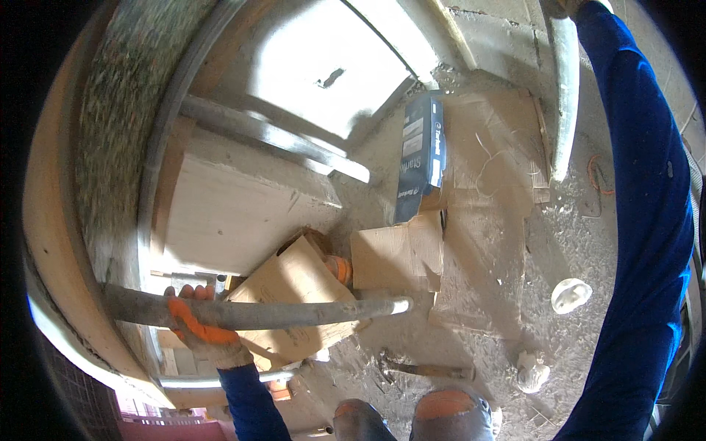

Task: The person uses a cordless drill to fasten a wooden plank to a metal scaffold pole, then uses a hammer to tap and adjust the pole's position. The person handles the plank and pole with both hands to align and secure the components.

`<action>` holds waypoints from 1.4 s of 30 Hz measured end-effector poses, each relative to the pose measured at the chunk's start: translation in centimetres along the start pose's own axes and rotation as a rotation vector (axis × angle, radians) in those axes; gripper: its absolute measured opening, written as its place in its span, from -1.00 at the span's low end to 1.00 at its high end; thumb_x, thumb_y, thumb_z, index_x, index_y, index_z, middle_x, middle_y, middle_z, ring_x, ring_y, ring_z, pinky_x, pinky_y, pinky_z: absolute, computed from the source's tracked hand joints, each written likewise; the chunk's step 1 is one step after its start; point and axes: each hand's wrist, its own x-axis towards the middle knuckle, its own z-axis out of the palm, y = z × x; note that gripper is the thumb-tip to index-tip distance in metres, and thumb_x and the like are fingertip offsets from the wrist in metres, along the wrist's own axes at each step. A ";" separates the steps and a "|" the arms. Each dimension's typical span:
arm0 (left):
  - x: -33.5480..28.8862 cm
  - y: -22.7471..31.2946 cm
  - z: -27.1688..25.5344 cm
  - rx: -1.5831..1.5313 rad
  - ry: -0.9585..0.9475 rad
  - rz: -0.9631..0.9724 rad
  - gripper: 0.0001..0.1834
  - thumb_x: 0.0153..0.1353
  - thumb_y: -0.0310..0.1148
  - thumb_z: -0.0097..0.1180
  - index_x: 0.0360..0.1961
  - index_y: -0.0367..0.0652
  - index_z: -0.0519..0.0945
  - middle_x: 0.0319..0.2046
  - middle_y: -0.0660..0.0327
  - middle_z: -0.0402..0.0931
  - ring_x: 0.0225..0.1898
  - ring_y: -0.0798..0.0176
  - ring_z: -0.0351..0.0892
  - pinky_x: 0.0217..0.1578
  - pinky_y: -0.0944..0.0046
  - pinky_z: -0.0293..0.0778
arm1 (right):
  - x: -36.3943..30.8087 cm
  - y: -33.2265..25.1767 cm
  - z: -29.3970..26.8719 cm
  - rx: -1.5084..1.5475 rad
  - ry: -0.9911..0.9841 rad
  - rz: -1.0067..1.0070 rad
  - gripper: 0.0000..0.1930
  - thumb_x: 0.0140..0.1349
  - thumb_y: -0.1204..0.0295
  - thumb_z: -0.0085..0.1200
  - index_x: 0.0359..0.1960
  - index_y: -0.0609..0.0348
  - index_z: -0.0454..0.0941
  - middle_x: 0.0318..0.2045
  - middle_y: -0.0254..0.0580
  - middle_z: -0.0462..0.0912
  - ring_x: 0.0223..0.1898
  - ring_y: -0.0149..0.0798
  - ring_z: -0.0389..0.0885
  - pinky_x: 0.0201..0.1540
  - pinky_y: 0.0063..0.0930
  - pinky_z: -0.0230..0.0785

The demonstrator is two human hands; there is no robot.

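My left hand (pixel 202 327), in a glove with an orange coating, is closed round a grey metal pipe (pixel 294 316). The pipe lies across the lower left of the view, its pale end pointing right. My right arm, in a blue sleeve, stretches up along the right side. Only a bit of my right hand (pixel 590 6) shows at the top edge, in a pale glove. Beside it stands a second grey metal pipe (pixel 565 95). The right fingers are cut off by the picture's edge, so their grip is hidden.
Below lie an open cardboard box (pixel 294 283), flattened cardboard (pixel 485 242) and a dark blue box (pixel 421 154). A long-handled tool (pixel 430 370) and white crumpled scraps (pixel 571 295) are on the dusty floor. Another metal pipe (pixel 294 140) crosses the upper left, over pale boards (pixel 228 213).
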 end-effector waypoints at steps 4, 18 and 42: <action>-0.1 0.1 0.7 0.117 0.155 0.008 -0.35 0.44 0.04 -0.13 0.40 -0.10 0.16 0.16 -0.13 0.42 0.03 -0.13 0.58 0.14 -0.11 0.58 | 0.1 -0.3 0.1 0.018 0.054 -0.012 -0.59 0.07 0.07 0.29 -0.35 0.23 0.64 -0.61 -0.25 0.58 -0.64 -0.34 0.52 -0.59 -0.37 0.37; -0.1 0.2 -0.6 -0.019 0.098 -0.003 -0.39 0.44 0.00 -0.05 0.36 -0.15 0.26 0.06 -0.17 0.47 -0.02 -0.08 0.57 0.10 -0.06 0.58 | -1.0 -0.2 -1.0 0.003 -0.041 -0.130 -0.54 0.08 0.06 0.27 -0.26 0.27 0.63 -0.58 -0.18 0.61 -0.64 -0.30 0.54 -0.54 -0.36 0.42; -0.2 -0.8 2.3 0.761 0.531 0.149 -0.37 0.44 0.04 -0.09 0.37 -0.10 0.24 -0.01 -0.01 0.54 -0.24 0.10 0.67 -0.08 0.08 0.68 | 0.1 1.4 -1.2 0.091 -0.062 -0.174 -0.54 0.08 0.06 0.28 -0.18 0.21 0.66 -0.61 -0.26 0.60 -0.64 -0.32 0.55 -0.53 -0.38 0.44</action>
